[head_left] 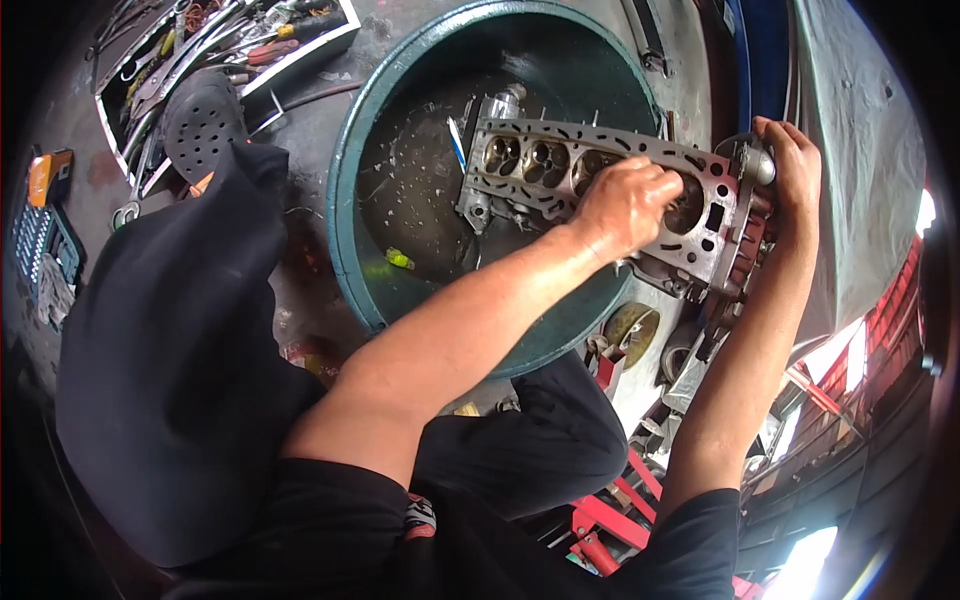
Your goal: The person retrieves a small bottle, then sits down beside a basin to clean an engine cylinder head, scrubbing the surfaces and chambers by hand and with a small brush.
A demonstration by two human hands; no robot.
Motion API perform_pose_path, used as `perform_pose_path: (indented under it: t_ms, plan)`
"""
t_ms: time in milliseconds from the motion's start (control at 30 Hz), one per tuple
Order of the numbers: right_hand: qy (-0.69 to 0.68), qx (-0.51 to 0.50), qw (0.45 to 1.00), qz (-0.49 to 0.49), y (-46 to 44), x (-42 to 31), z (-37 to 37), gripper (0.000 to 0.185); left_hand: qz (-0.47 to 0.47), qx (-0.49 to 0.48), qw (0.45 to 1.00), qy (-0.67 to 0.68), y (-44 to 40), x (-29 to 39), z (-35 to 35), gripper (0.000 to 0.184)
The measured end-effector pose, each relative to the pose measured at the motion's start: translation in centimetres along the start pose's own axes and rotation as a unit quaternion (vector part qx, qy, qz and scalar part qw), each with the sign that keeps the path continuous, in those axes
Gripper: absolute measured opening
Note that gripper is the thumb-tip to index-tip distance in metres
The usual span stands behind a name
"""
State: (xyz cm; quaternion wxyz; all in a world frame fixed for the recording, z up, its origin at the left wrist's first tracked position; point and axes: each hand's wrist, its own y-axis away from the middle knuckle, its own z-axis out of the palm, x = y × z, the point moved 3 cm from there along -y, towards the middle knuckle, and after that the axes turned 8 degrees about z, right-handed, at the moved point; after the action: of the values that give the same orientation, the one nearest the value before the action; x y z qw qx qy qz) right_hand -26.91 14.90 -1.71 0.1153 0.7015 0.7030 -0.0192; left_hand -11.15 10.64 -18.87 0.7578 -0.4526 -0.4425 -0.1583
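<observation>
A metal engine cylinder head (545, 195) with round chambers lies tilted across the rim of a large green basin (345, 190). My left hand (630, 205) is closed over its face, knuckles up, beside the chamber nearest the right end. Anything between those fingers is hidden. At the far right end, my right hand (790, 165) is wrapped round the edge of the head, next to a rounded metal housing (757, 165). Dark liquid with pale flecks shows in the basin, along with a small yellow-green object (399, 259) and a blue-and-white strip (457, 142).
At the upper left, an open tray (345, 28) holds many hand tools. A blue socket case (45, 240) and an orange box (50, 177) lie at the far left. Below the basin's right side are a round brown part (632, 335) and a red metal frame (612, 520). Grey sheeting (865, 170) hangs at the right.
</observation>
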Motion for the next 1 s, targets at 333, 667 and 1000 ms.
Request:
perform_pose_path:
  t_ms: [333,667,1000]
  plan:
    - [-0.017,-0.012,1.0,-0.014,-0.7,0.8,0.0,0.024,-0.004,-0.125,0.991,-0.044,-0.4,-2.2,-1.8,0.016]
    - [-0.018,-0.025,0.999,-0.044,-2.7,1.9,0.1,0.023,-0.234,-0.256,0.812,-0.47,4.0,-23.3,-14.5,0.016]
    - [0.019,0.038,0.998,-0.045,-2.5,2.3,-0.1,0.038,-0.532,-0.025,0.801,-0.274,16.0,-18.5,-10.5,0.017]
